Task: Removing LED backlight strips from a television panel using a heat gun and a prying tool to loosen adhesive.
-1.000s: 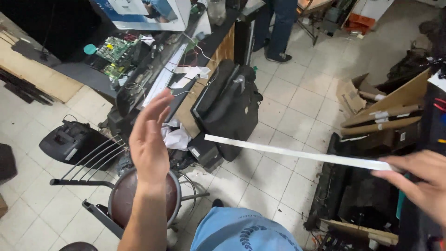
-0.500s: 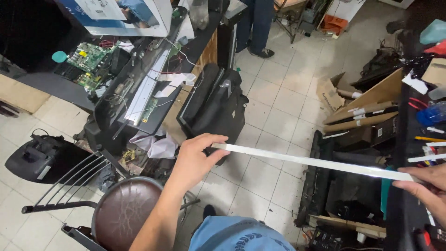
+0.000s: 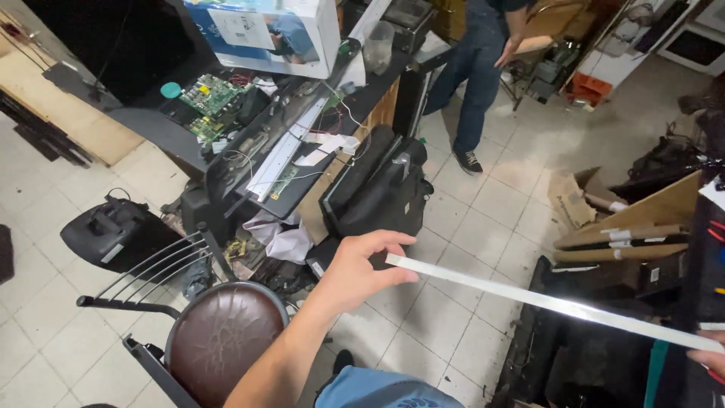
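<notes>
A long, thin white strip [image 3: 555, 304] stretches level across the right half of the view, above the tiled floor [image 3: 483, 219], slanting slightly downward toward the lower right. The left hand [image 3: 356, 270] pinches its near end, thumb on top and fingers curled beneath, so the grip there is clenched on the strip. The right hand [image 3: 710, 360] shows only as a sliver at the right edge, touching the strip's far end (whether its fingers are closed around it cannot be told, since most of the hand is out of frame).

Below the left forearm stands a round brown padded stool [image 3: 223, 340] with a metal wire backrest, and at the bottom edge sits a blue cap [image 3: 381, 389]. Just beyond the left hand a black bag [image 3: 375, 195] leans against a workbench [image 3: 362, 98]. On the bench lies an opened flat screen panel [image 3: 276, 147] with white strips and wires, green circuit boards [image 3: 208, 98] beside it, and a large printed cardboard box [image 3: 264, 30] behind.

A black speaker case [image 3: 113, 230] rests on the floor at left. To the right, cardboard pieces [image 3: 642, 215] and rolled tubes lie stacked. Farther back, another person in jeans [image 3: 476, 68] stands, well apart.
</notes>
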